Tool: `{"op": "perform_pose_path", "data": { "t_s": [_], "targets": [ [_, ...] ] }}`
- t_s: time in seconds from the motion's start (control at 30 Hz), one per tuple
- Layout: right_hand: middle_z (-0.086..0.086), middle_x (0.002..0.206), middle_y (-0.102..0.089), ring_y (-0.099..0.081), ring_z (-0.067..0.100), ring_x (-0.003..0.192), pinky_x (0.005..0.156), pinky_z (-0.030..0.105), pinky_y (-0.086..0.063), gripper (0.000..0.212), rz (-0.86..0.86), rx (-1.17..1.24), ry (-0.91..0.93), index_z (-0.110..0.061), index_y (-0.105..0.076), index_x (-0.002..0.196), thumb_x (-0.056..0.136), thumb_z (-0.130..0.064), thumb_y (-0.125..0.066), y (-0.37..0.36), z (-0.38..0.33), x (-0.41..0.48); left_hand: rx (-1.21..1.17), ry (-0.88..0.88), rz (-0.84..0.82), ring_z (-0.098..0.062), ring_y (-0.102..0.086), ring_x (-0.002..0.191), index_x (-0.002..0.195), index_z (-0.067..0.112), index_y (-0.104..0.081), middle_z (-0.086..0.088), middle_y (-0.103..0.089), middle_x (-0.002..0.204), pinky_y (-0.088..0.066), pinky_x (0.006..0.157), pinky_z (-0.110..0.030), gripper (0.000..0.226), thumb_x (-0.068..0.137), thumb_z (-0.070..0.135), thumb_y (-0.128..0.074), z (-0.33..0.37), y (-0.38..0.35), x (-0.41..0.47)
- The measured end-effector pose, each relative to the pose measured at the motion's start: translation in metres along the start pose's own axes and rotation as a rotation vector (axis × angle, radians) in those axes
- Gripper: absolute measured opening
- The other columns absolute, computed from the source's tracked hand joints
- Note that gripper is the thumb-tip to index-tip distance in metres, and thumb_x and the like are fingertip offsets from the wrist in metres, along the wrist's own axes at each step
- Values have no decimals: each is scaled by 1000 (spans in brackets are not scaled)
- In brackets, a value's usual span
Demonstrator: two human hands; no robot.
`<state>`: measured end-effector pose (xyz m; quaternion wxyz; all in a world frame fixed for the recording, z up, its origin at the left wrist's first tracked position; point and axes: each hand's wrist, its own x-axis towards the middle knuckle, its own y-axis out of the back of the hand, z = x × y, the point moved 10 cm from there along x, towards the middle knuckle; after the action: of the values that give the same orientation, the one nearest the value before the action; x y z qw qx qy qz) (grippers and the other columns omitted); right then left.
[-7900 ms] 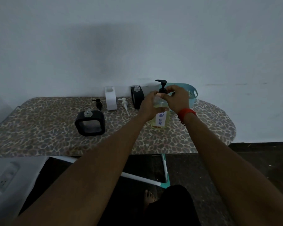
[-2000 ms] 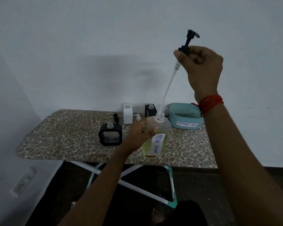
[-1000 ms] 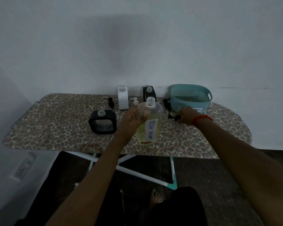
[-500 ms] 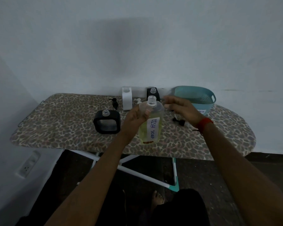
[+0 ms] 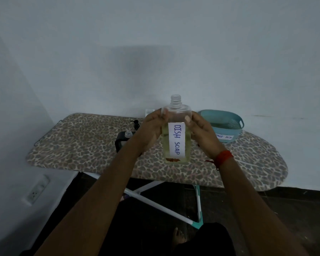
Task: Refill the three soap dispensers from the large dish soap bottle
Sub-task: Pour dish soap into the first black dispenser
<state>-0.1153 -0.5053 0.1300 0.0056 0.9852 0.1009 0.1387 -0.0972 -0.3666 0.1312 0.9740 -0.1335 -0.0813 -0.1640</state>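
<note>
The large clear dish soap bottle (image 5: 176, 130), labelled DISH SOAP, has yellowish liquid in its lower part and an uncapped threaded neck. It is upright above the leopard-print ironing board (image 5: 78, 145). My left hand (image 5: 151, 130) grips its left side and my right hand (image 5: 201, 133) grips its right side. A black square soap dispenser (image 5: 123, 140) with an uncapped clear neck stands behind my left wrist, partly hidden. A black pump head (image 5: 136, 123) lies behind it. The top of a white dispenser (image 5: 149, 111) peeks over my left hand.
A teal storage basket (image 5: 224, 126) with a white label sits at the back right of the board, against the grey wall. The board's white legs (image 5: 155, 204) cross underneath. A wall socket (image 5: 35, 190) is low on the left. My bare foot (image 5: 177, 237) is on the dark floor.
My right hand, empty half a second ago after laying the black pump on the board, has taken hold of the bottle's right side. The bottle is now lifted higher, held in both hands.
</note>
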Motion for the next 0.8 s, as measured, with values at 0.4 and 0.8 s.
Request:
{"op": "perform_pose_path", "data": {
  "t_s": [0.4,0.8],
  "targets": [
    [11,140,-61,-57,33,130,111,57,-42,58,36,154,119,-17,-50,144,98,-50,-56,-13,-34,-5,-43,-97,-7,-18,-70,102,127,15,-57,2,-75,113,-58,88,-35,33,109,17,-30,32,-28,-4],
    [3,112,-76,-74,17,97,78,23,-57,54,77,163,133,-20,-64,128,87,-55,-68,-21,-30,-4,-68,-163,13,-16,-69,103,126,15,-57,0,-73,116,-58,85,-32,31,108,13,-31,23,-20,-19]
  ]
}}
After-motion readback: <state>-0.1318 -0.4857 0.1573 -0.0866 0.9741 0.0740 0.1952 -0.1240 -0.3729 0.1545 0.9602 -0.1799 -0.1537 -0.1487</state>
